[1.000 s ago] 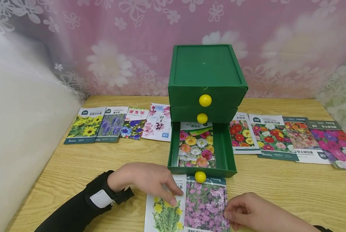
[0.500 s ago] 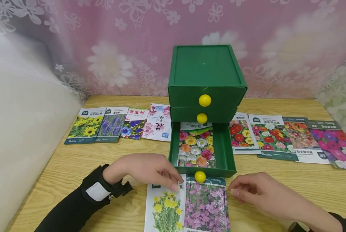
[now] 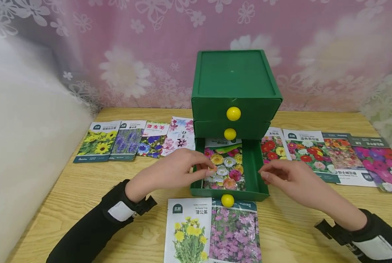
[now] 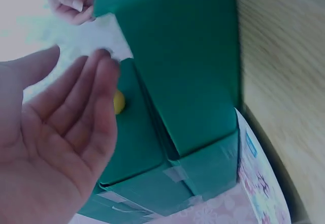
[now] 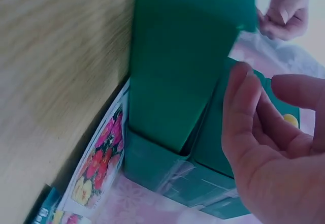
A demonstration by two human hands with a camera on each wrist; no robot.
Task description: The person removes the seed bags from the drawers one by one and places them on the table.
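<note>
A green drawer cabinet (image 3: 236,73) with yellow knobs stands in the middle, its bottom drawer (image 3: 255,179) pulled out. In that drawer lies a seed packet (image 3: 229,164) picturing mixed roses-like flowers. My left hand (image 3: 176,170) hovers over the drawer's left side, fingertips above the packet. Beside the drawer's right wall is my right hand (image 3: 291,179). Both wrist views show thumb and fingers apart with nothing between them. A dandelion seed packet (image 3: 188,230) and a pink-flower seed packet (image 3: 234,232) lie side by side in front of the drawer.
Left of the cabinet, several seed packets (image 3: 126,140) lie in a row. More seed packets (image 3: 343,157) overlap on the right. A floral curtain (image 3: 169,44) hangs behind the wooden table (image 3: 94,190).
Both hands have moved forward from the two front packets to the sides of the pulled-out drawer. The packets and cabinet stay where they were.
</note>
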